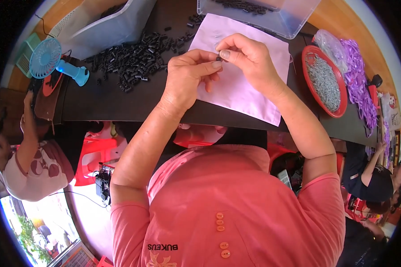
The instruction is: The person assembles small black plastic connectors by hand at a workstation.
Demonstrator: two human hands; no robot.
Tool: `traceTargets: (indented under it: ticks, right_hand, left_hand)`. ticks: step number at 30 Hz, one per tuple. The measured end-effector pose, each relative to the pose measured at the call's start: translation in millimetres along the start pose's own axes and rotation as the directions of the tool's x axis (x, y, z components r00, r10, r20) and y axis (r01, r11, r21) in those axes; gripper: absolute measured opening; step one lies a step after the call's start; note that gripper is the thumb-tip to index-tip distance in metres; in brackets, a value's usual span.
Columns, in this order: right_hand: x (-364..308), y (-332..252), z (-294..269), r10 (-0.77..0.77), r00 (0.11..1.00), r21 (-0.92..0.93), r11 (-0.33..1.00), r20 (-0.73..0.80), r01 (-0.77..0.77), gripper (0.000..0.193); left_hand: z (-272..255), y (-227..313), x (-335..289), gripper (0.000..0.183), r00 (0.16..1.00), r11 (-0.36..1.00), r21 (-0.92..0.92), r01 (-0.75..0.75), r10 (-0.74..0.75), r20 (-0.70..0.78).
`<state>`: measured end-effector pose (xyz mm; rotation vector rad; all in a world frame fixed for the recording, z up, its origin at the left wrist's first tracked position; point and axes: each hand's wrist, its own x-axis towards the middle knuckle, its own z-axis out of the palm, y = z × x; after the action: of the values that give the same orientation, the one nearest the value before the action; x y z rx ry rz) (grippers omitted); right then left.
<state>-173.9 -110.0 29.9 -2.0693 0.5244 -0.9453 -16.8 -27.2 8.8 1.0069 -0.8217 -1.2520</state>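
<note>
My left hand [185, 75] and my right hand [251, 58] meet above a pale pink cloth [254, 95] on the dark table. Between their fingertips is a small black piece [218, 57], mostly hidden by the thumbs and forefingers. Both hands are closed in a pinch on it. A few thin silvery bits [217, 37] lie on the cloth just beyond my fingers. Left of the cloth, a heap of short black tubular pieces [138, 60] spreads over the table.
A red bowl [305, 80] of thin silvery metal pieces stands at right, beside purple ribbon [358, 84] and a clear plastic bag [329, 46]. Clear plastic bins [116, 33] stand at the back. A blue fan [47, 58] is at left. Other people [42, 171] sit at both sides.
</note>
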Motion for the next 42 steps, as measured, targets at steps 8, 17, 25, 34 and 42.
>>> traceTargets:
  ticks: [8, 17, 25, 34, 42]
  right_hand:
    - [0.2, 1.0, 2.7, -0.158, 0.987, -0.149, 0.977, -0.031, 0.151, 0.009]
    - [-6.4, 5.1, 16.9, -0.318, 0.946, -0.399, 0.878, -0.069, 0.266, 0.012]
    - [-5.1, 2.0, 10.7, -0.093, 0.995, -0.066, 0.994, -0.040, 0.091, 0.016]
    - [-6.1, 2.8, 15.4, -0.296, 0.955, -0.432, 0.864, -0.016, 0.260, 0.032]
    - [-5.2, 6.2, 14.1, -0.488, 0.873, -0.644, 0.659, 0.027, 0.388, 0.029]
  left_hand:
    - [1.0, 0.9, -1.5, 0.011, 1.000, 0.999, -0.036, -0.016, 0.016, -0.004]
    - [7.2, -1.7, -7.6, 0.007, 0.967, 0.923, 0.340, -0.181, 0.231, -0.111]
    - [-0.4, 1.3, -2.9, 0.008, 0.996, 0.995, 0.091, -0.052, 0.059, -0.074]
    - [-4.2, -0.2, 0.9, 0.008, 0.998, 1.000, -0.017, 0.012, -0.013, -0.063]
    - [-4.0, 0.2, -0.8, 0.011, 1.000, 1.000, -0.025, 0.011, -0.011, 0.014]
